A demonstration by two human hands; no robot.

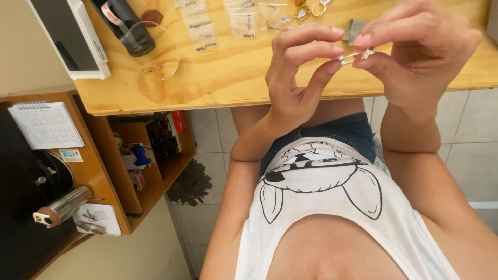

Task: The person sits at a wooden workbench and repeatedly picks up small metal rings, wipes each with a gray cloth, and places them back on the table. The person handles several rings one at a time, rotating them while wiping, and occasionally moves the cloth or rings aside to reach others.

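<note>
Pinching a small silver ring (358,55) between fingertips, the left hand (298,72) and right hand (420,52) meet above the wooden tabletop (228,72), near clear plastic bags (199,26) and gold rings (310,9).

one ring (358,55) held, about six bags (199,23)

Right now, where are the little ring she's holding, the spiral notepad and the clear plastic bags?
Ring (358,55), head view, on its silver band between the fingertips.
Spiral notepad (45,125), head view, middle of its page.
Clear plastic bags (199,23), head view, on one bag.
</note>
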